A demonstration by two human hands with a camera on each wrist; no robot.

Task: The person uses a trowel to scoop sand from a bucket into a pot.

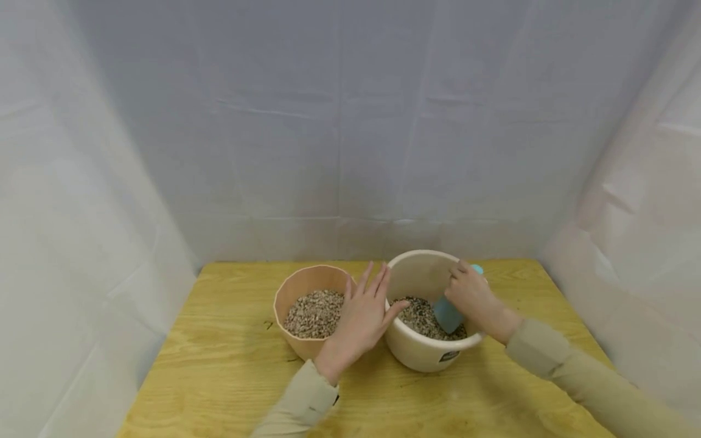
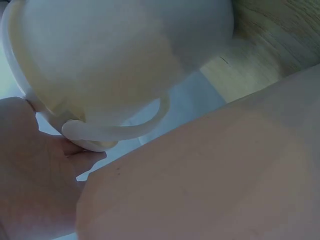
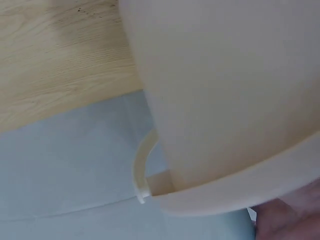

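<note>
Left hand, fingers straight, rests on cream bowl rim beside tan bowl. Right hand grips blue scoop. Bowl label illegible. Worktop front open.

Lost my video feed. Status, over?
Left hand flat against cream bowl. Right hand grips blue scoop in its grain. Nothing obstructing.

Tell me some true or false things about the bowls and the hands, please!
1. The right hand holds a blue scoop. True.
2. The scoop is in the peach bowl. False: it is in the cream bowl.
3. The left hand makes a tight fist. False: its fingers are spread out straight, between the two bowls.
4. Both bowls hold grainy bits. True.
5. The bowls stand on a glass table. False: the table is wood.
</note>
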